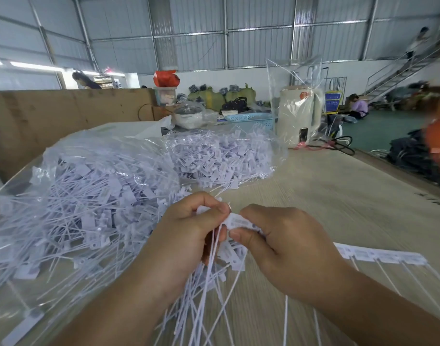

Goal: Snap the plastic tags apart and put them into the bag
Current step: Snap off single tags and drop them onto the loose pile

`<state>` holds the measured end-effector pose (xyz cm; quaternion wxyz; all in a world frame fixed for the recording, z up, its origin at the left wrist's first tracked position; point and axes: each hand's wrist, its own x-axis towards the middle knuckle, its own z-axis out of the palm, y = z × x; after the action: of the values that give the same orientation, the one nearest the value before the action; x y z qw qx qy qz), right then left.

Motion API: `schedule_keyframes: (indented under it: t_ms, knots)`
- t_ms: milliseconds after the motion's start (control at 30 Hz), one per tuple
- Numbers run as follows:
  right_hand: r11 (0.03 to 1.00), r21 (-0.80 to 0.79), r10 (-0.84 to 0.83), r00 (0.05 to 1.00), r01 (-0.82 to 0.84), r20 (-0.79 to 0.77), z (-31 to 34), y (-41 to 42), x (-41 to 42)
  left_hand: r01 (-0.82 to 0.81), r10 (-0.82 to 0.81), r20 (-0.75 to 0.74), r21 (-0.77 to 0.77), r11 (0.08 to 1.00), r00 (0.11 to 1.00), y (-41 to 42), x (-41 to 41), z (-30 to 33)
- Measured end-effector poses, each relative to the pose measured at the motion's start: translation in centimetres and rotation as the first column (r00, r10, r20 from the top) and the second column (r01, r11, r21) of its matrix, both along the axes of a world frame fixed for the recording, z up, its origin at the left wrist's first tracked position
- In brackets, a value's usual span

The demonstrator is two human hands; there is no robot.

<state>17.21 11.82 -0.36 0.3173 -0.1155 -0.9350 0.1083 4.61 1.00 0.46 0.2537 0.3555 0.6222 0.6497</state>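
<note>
My left hand grips a bunch of white plastic tags whose thin tails hang down toward me. My right hand pinches the flat head of a tag strip between thumb and forefinger, right beside my left fingertips. The strip runs on behind my right hand, and its joined tags lie on the table at the right. A large clear bag full of loose tags sits at the left. A second clear bag of tags lies behind it.
The work goes on at a pale wooden table. At its far end stand a cream kettle in plastic wrap, a blue basket and a pot. A cardboard wall rises at the left. People sit in the background.
</note>
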Motion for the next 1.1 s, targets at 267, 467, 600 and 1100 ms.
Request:
schedule_keyframes:
  t_ms: [267, 467, 600, 1100]
  knots:
    - [1.0, -0.003, -0.007, 1.0, 0.007, -0.001, -0.13, 0.04, -0.3, -0.09, 0.091, -0.116, 0.015, 0.996, 0.989, 0.07, 0.54, -0.29]
    - [0.998, 0.042, -0.04, 0.999, 0.04, 0.0, -0.4, -0.04, -0.36, -0.036, 0.036, 0.146, -0.006, 0.999, 0.989, 0.36, 0.57, -0.46]
    - [0.993, 0.106, -0.049, 0.998, 0.054, -0.05, -0.44, -0.26, -0.47, -0.027, 0.029, 0.192, -0.013, 1.0, 0.981, 0.24, 0.51, -0.2]
    - [0.99, 0.125, -0.049, 0.992, 0.063, -0.116, -0.15, -0.78, -0.57, 0.042, -0.051, 0.28, 0.039, 0.998, 0.959, 0.1, 0.38, 0.06]
